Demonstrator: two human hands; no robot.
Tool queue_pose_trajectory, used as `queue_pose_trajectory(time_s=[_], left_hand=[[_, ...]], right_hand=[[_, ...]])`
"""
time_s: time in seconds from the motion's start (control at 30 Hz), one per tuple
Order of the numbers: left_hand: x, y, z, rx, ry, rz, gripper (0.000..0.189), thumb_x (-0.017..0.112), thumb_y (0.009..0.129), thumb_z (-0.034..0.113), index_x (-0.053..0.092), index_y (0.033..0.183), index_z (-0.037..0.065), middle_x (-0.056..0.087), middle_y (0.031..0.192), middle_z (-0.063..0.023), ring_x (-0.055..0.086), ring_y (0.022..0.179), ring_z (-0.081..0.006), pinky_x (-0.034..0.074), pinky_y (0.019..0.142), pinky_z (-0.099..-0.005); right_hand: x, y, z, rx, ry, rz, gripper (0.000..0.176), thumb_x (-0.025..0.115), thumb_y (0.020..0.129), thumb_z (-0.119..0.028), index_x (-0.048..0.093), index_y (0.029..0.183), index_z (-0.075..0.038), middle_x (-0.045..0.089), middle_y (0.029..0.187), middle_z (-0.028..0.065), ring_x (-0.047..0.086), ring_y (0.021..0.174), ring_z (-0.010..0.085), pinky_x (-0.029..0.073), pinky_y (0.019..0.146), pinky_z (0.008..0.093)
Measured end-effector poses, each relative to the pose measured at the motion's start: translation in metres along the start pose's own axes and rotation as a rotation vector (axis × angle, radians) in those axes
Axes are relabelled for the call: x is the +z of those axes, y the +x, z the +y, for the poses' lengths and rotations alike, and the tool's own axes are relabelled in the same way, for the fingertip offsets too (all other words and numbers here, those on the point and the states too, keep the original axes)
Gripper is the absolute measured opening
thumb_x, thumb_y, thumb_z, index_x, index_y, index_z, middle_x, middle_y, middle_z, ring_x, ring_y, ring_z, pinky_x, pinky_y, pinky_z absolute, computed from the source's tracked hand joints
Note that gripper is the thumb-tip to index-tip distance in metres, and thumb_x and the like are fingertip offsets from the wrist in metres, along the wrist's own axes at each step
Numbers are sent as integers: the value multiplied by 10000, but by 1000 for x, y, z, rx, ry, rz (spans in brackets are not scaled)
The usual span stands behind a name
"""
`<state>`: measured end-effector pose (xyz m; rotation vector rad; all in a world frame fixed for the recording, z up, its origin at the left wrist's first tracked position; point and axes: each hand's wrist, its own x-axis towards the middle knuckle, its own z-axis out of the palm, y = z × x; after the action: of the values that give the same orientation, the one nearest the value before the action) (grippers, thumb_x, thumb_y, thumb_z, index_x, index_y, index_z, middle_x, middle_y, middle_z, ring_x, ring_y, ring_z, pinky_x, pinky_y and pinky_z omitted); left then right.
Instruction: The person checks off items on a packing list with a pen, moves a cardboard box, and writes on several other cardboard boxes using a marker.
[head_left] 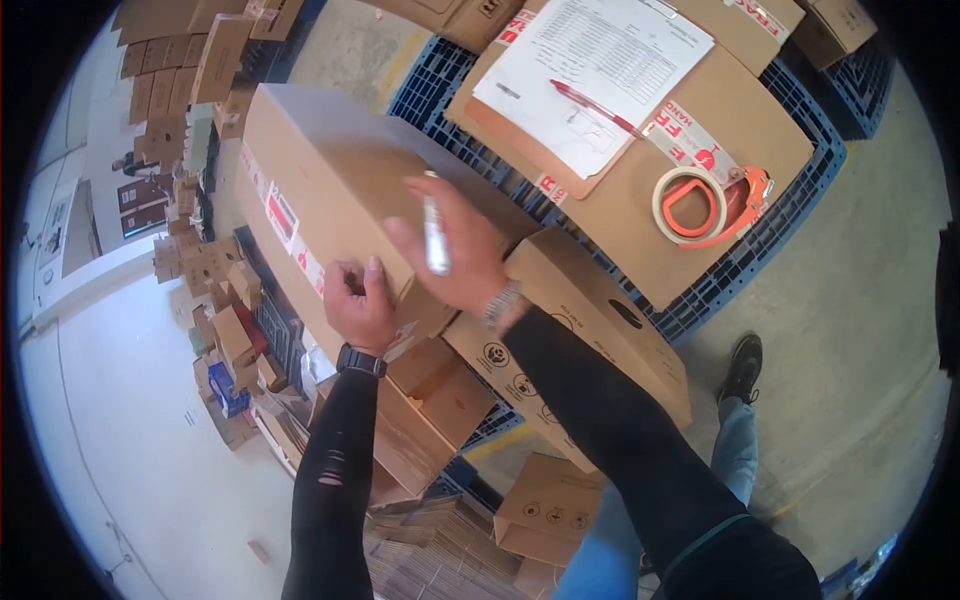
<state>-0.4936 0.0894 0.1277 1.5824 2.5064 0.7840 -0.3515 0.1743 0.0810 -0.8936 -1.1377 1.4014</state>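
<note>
Gripping slim white marker [434,237] in right hand [466,243]: likely light, stiff, best pinched mid-barrel! With left hand [361,309] half-curled at eight o'clock, unclear if gripping anything.

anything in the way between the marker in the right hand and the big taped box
Nothing visible stands between the white marker in the right hand and the taped box. The left hand is at the box too, but off to the left, leaving the cardboard by the marker uncovered.
</note>
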Motion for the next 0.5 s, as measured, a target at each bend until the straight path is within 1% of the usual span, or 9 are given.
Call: queue_pose_trajectory(time_s=[0.03, 0.07, 0.13, 0.17, 0.27, 0.33, 0.4, 0.47, 0.5], left_hand=[[-1, 1, -12, 66, 0, 7, 223, 588, 949, 145, 442, 807, 53, 419, 690, 9, 395, 621, -79, 346, 555, -259], [-1, 1, -21, -11, -119, 14, 217, 593, 949, 143, 440, 822, 56, 425, 712, 8, 396, 628, -81, 347, 559, -259], [-7, 4, -26, -166, -354, 26, 208, 602, 949, 140, 437, 851, 62, 437, 757, 5, 398, 643, -87, 348, 568, -260], [-15, 7, -30, -37, -288, 54, 197, 610, 955, 142, 434, 925, 60, 462, 827, -13, 441, 719, -98, 393, 648, -262], [-53, -4, -68, -238, -331, 423, 309, 663, 938, 232, 430, 960, 31, 491, 867, -43, 482, 833, -122, 427, 764, -273], [-85, -30, -166, -528, -179, 387, 430, 685, 920, 332, 422, 987, -2, 522, 910, -78, 502, 868, -141, 436, 797, -278], [-87, -51, -194, -706, -24, 387, 533, 698, 900, 422, 425, 989, -27, 548, 940, -108, 514, 876, -154, 444, 797, -285], [-67, -68, -170, -771, 113, 422, 612, 702, 877, 502, 441, 968, -44, 566, 957, -134, 519, 859, -160, 450, 766, -292], [-69, -68, -160, -793, 61, 365, 606, 652, 894, 552, 492, 850, -31, 591, 852, -127, 529, 761, -173, 463, 697, -326]], right_hand=[[20, 2, -4, 23, -63, -57, 399, 665, 901, -256, 555, 1217, -38, 648, 1074, 223, 643, 995, 389, 513, 852, 422], [34, 4, -6, 39, -127, -112, 416, 666, 897, -260, 541, 1233, -50, 648, 1085, 220, 640, 1002, 399, 516, 839, 427], [49, 0, -12, 61, -283, -80, 331, 645, 891, -257, 576, 1155, -70, 669, 978, 198, 643, 892, 410, 504, 757, 478], [51, 0, -12, 83, -299, -65, 300, 639, 889, -252, 583, 1122, -72, 671, 932, 193, 642, 871, 406, 497, 743, 490], [46, 2, -5, 111, -272, -74, 256, 631, 888, -251, 590, 1071, -78, 671, 843, 194, 647, 818, 406, 492, 722, 502], [44, 2, -3, 99, -236, -96, 244, 630, 889, -250, 591, 1060, -80, 672, 824, 194, 652, 798, 405, 495, 717, 499], [42, 1, -4, 75, -218, -104, 233, 629, 892, -244, 592, 1055, -82, 676, 829, 189, 658, 790, 399, 498, 715, 494], [42, 1, -3, 88, -213, -143, 220, 629, 895, -239, 594, 1048, -85, 678, 823, 182, 662, 788, 395, 507, 714, 481], [40, 0, -3, 94, -215, -159, 213, 629, 896, -237, 595, 1045, -87, 679, 820, 179, 664, 787, 393, 512, 713, 475]])
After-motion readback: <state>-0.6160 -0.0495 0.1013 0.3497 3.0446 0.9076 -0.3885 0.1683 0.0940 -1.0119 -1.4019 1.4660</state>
